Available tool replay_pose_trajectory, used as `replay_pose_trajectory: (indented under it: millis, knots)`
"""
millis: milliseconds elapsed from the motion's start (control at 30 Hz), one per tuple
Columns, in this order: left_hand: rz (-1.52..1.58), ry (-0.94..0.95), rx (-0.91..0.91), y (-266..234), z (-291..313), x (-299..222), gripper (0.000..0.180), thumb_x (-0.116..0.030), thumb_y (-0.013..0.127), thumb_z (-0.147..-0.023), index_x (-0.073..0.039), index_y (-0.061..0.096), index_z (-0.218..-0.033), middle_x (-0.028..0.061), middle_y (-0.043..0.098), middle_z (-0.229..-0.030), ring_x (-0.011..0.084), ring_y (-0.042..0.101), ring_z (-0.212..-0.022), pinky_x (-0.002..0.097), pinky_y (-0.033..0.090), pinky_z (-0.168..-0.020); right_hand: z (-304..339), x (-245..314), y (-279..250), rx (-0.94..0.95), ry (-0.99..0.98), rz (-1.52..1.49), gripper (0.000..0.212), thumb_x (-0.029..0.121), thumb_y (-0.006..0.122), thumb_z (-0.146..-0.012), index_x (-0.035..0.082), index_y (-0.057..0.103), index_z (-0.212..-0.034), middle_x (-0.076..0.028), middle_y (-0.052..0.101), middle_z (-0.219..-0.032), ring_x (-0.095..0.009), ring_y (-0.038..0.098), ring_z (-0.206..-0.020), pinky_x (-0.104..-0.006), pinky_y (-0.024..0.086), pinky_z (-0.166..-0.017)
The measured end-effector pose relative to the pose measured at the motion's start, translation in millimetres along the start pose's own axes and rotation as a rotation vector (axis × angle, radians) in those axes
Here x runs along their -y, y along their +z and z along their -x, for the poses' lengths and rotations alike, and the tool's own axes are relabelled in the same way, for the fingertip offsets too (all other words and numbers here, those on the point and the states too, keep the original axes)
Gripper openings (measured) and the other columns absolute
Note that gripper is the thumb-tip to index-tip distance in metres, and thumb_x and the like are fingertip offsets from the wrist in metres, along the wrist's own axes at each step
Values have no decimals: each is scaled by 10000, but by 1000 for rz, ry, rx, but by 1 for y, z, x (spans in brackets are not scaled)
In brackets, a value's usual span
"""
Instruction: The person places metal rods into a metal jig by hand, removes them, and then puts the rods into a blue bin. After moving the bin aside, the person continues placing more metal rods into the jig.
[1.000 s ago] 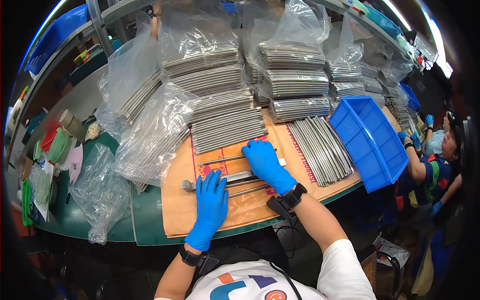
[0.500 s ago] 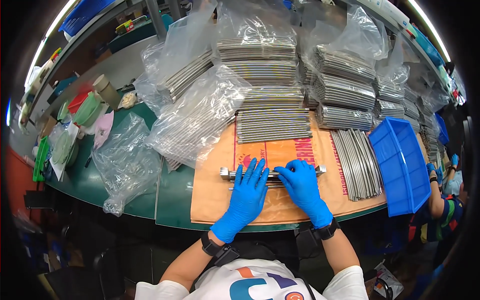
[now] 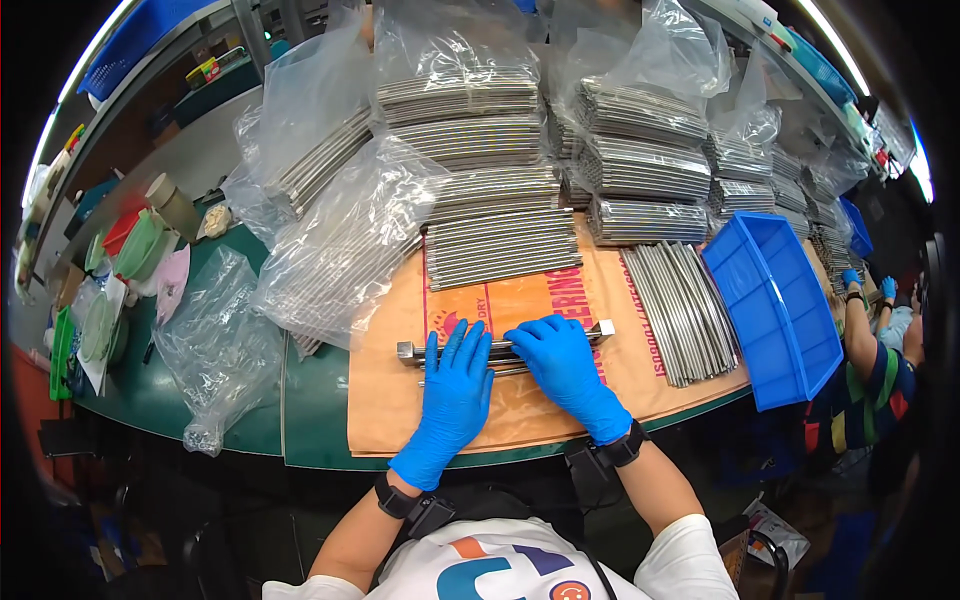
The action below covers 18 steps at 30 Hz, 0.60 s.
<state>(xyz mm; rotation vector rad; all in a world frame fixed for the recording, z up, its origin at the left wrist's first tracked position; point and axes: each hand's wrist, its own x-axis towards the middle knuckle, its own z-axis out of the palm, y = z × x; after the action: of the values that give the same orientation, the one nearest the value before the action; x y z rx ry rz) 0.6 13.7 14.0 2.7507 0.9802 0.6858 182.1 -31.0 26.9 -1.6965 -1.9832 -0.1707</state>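
Both my hands wear blue gloves and work at a metal bar fixture lying crosswise before me, with a square block (image 3: 408, 350) at its left end and another block (image 3: 602, 328) at its right end. My left hand (image 3: 457, 385) lies over the left half, fingers stretched out and a little apart. Over the right half, my right hand (image 3: 562, 368) bends its fingers together on the fixture; whatever is under them is hidden. Thin metal rods (image 3: 512, 368) show between my hands. An orange printed sack (image 3: 395, 425) lies beneath everything.
Beyond my hands sits a row of metal rods (image 3: 500, 250), with bagged bundles (image 3: 655, 170) stacked behind. Loose rods (image 3: 680, 315) lie right, next to a tilted blue bin (image 3: 775, 310). Plastic bags (image 3: 225, 340) and green bowls (image 3: 145, 245) are left. Another person (image 3: 870, 370) works far right.
The whole view has shifted, so things sit further left in the picture. My right hand's fingers have lowered from a raised pinch and lie flatter over the fixture. My left hand stays over the left half.
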Motion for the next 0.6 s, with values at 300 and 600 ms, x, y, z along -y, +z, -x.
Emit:
replay_pose_trajectory:
  millis: [300,600]
  knots:
    - [39,21,-68,7,9,9,379,-163,605,-872,-20,565,-1221,120,515,-1315,287,430,-1273,513,212,-1123,-13,5,-14,180,-47,-117,217,195,664,-811,93,656,-1002,-63,627,-965,-267,593,-881,-379,464,-767]
    - [140,31,-98,9,9,5,355,-155,631,-858,-17,587,-1182,136,518,-1316,312,446,-1264,500,263,-1101,-85,-63,11,170,39,229,131,156,654,-791,54,641,-872,-129,627,-911,-311,615,-857,-433,511,-720]
